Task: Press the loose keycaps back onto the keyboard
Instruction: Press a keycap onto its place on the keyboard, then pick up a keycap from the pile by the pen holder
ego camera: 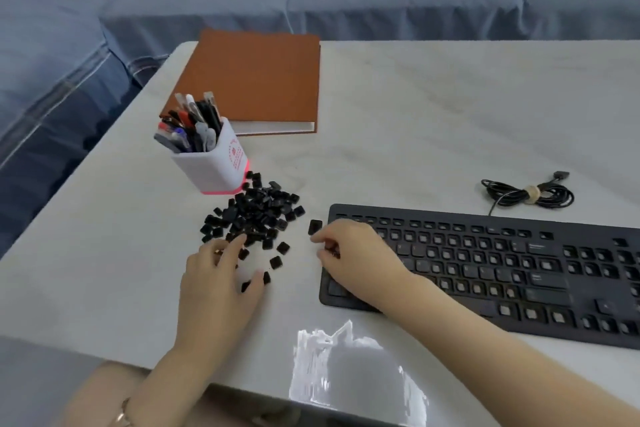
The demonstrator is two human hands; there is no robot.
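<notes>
**Sorting caps at the keyboard's left end: watch for scatter and skewed presses**

From my remote seat, the loose keycaps [258,211] lie heaped on the table [433,114] at 9 o'clock from the keyboard [485,274], with a few strays trailing toward 6 o'clock of the heap. The left hand [221,274] is spread over those strays. Its forefinger tip touches the near edge of the heap and its thumb rests against one stray. The right hand [353,253] sits at the keyboard's left end with its fingers curled. Something dark shows between thumb and forefinger, but I cannot tell whether that is a cap being pinched or the keyboard beneath. A single keycap [315,226] lies just beside its forefinger, at 12 o'clock from the hand.

As I judge it, the main risk is a cap going down tilted or in the wrong socket, since the black caps look alike and their legends are unreadable from here. The spread left hand could also sweep strays apart, or push the heap into the pen holder [214,166], which stands just beside it at 11 o'clock. The right forearm crosses the keyboard's near left corner and could shift the board during a press.

My count is one keyboard with most sockets bare, one heap of several dozen caps that I cannot count exactly, and about six strays. There is also one pen holder, one notebook [256,80], one coiled cable [530,192] and two hands.
</notes>
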